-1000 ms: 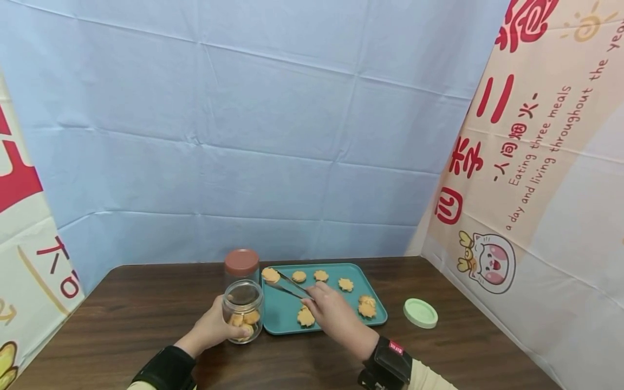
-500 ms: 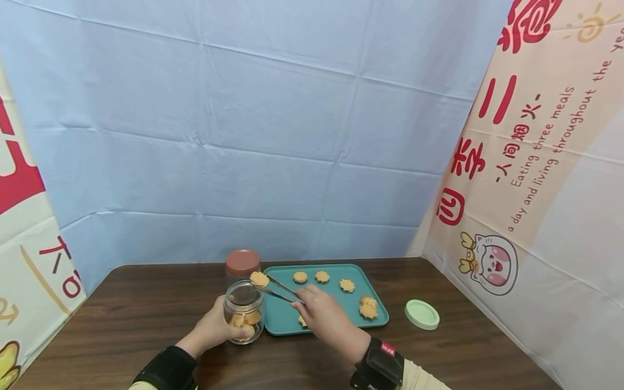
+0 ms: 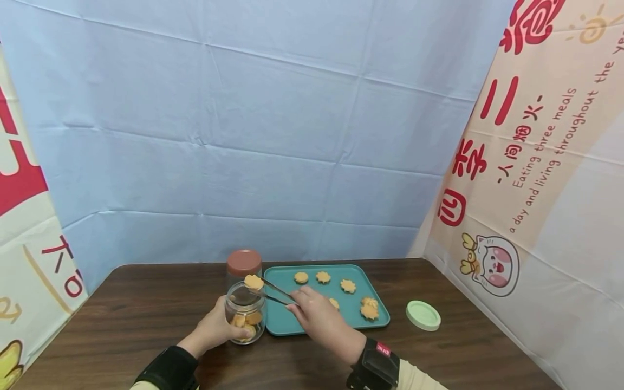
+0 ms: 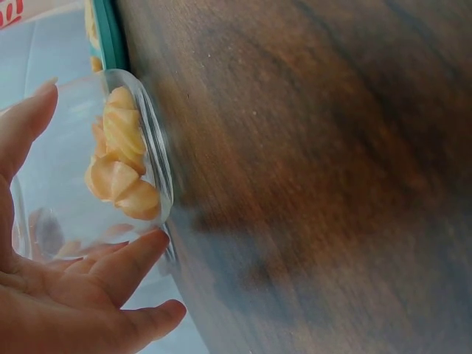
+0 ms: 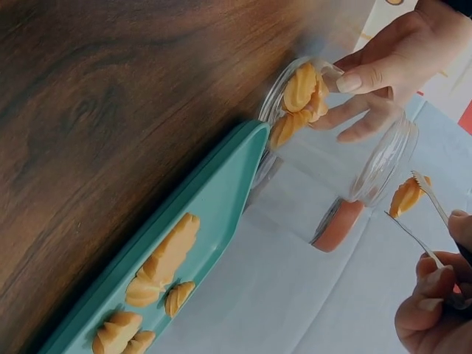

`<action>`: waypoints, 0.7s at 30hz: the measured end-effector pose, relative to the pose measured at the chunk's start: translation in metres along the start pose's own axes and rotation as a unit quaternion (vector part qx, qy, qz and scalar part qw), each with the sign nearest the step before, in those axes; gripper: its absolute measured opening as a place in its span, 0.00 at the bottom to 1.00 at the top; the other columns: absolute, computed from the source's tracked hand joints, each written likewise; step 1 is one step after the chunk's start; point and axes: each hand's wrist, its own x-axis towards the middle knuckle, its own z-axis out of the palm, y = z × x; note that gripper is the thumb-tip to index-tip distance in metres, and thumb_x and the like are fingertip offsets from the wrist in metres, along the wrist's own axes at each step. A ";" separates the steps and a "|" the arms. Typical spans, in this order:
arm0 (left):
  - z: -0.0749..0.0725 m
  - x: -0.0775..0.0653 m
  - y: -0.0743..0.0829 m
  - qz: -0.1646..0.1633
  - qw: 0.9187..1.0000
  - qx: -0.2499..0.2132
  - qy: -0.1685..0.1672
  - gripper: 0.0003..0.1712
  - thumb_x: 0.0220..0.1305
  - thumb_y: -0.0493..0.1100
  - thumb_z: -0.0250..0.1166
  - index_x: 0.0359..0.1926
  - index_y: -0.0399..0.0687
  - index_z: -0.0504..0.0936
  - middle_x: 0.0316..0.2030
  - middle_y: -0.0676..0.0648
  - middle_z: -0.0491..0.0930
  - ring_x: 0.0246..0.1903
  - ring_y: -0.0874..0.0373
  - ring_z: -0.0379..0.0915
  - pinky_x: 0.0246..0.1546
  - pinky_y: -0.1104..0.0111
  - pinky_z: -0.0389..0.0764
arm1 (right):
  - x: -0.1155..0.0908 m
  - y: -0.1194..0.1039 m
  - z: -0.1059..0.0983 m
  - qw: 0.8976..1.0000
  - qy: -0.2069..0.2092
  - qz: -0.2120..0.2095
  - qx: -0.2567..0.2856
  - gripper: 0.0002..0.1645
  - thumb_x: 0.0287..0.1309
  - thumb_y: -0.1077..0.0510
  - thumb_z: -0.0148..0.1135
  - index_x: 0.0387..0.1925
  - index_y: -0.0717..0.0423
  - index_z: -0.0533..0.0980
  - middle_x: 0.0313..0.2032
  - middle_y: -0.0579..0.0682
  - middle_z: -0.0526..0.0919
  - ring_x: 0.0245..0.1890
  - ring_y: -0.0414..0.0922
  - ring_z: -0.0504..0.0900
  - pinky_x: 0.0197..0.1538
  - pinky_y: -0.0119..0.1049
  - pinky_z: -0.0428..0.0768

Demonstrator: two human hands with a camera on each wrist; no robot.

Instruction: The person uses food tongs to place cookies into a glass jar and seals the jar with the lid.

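One cookie [image 3: 253,282] beyond fingertips [image 5: 436,282], right hand [image 3: 320,318] pinching tongs [image 5: 433,199], left hand [image 3: 213,327] gripping clear jar [image 3: 251,311]

Head view, 12 = away from person. Scalloped cookie [image 3: 253,282] in metal tongs [image 5: 431,197]: 1.0 s ago at 2 o'clock of glass jar [image 3: 246,307] mouth, against teal tray [image 3: 285,323] corner; now at 1 o'clock, overlapping mouth's far rim. Right hand [image 3: 322,318] shifted toward 9 o'clock, tongs with it. Lower tong arm now crosses jar rim; was over tray. Hand shift uncovered tray cookie [image 3: 334,303] at its 2 o'clock, hid another formerly visible at its 9 o'clock. Frame contents slid slightly toward 3 o'clock.
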 end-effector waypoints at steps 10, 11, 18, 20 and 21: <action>0.000 0.000 0.001 0.001 1.000 0.015 0.006 0.58 0.45 0.41 0.80 0.67 0.23 0.52 0.55 0.28 0.72 0.55 0.32 0.69 0.53 0.41 0.69 | 0.002 -0.002 0.000 0.999 -0.017 0.013 0.033 0.11 0.68 0.58 0.58 0.45 0.61 0.78 0.36 0.48 0.76 0.29 0.34 0.71 0.29 0.26 0.73; 0.000 0.000 0.001 0.001 1.000 0.016 0.007 0.58 0.44 0.41 0.80 0.67 0.23 0.52 0.54 0.28 0.72 0.55 0.32 0.69 0.52 0.41 0.70 | 0.002 -0.002 0.000 0.999 -0.021 0.021 0.042 0.12 0.69 0.57 0.57 0.47 0.61 0.78 0.36 0.48 0.76 0.29 0.33 0.70 0.29 0.26 0.73; 0.001 0.000 0.001 0.002 1.000 0.016 0.012 0.58 0.43 0.41 0.80 0.67 0.24 0.53 0.53 0.29 0.73 0.54 0.33 0.70 0.52 0.42 0.70 | 0.000 0.002 0.000 0.996 -0.025 0.049 0.064 0.15 0.70 0.55 0.55 0.50 0.61 0.78 0.37 0.47 0.75 0.28 0.33 0.69 0.29 0.27 0.72; 0.001 0.000 0.001 0.000 1.000 0.017 0.012 0.58 0.43 0.40 0.80 0.67 0.24 0.53 0.53 0.29 0.73 0.54 0.33 0.70 0.52 0.42 0.70 | -0.001 0.003 0.000 0.996 -0.023 0.048 0.067 0.15 0.71 0.55 0.54 0.50 0.61 0.78 0.37 0.48 0.75 0.28 0.33 0.69 0.28 0.27 0.72; 0.001 0.000 0.001 -0.001 1.000 0.018 0.012 0.58 0.43 0.40 0.80 0.67 0.24 0.53 0.53 0.29 0.73 0.54 0.33 0.70 0.52 0.42 0.70 | -0.001 0.004 0.000 0.996 -0.023 0.048 0.068 0.16 0.71 0.55 0.54 0.50 0.61 0.78 0.37 0.48 0.75 0.28 0.33 0.69 0.29 0.27 0.72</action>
